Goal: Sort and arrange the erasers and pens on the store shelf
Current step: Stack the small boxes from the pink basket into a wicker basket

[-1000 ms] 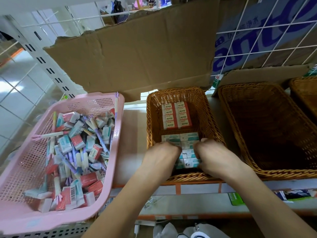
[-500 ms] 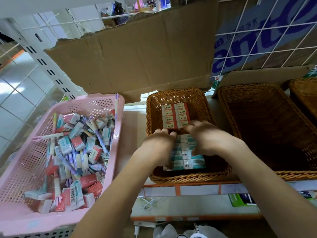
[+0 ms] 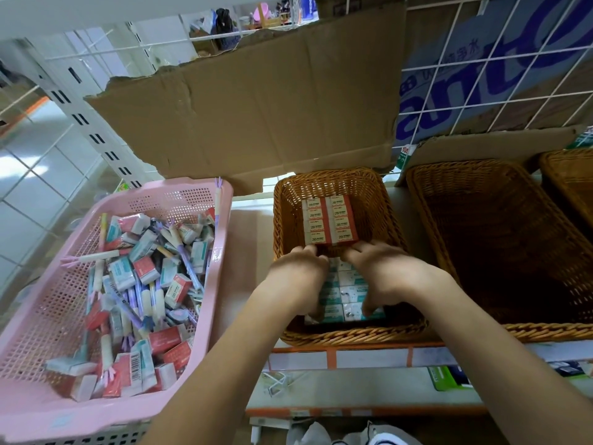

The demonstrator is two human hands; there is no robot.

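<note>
A small wicker basket (image 3: 288, 216) on the shelf holds a tidy block of red 2B erasers (image 3: 330, 220) at its far end. Nearer me lie rows of teal erasers (image 3: 348, 292). My left hand (image 3: 298, 277) and my right hand (image 3: 382, 271) lie side by side over the teal rows. Their fingers curl down at the far edge, close to the red block. The right thumb hooks the near edge. The hands hide most of the teal rows. A pink plastic basket (image 3: 224, 220) at the left is full of mixed erasers and pens (image 3: 144, 277).
A larger wicker basket (image 3: 430, 239) stands to the right, and the corner of another (image 3: 564, 165) shows at the far right. Torn cardboard (image 3: 256, 101) and a white wire grid (image 3: 494, 59) back the shelf. A lower shelf (image 3: 353, 390) holds small items.
Both hands have moved from the near end of the wicker basket to the far edge of the teal rows, next to the red block. The view has shifted slightly.
</note>
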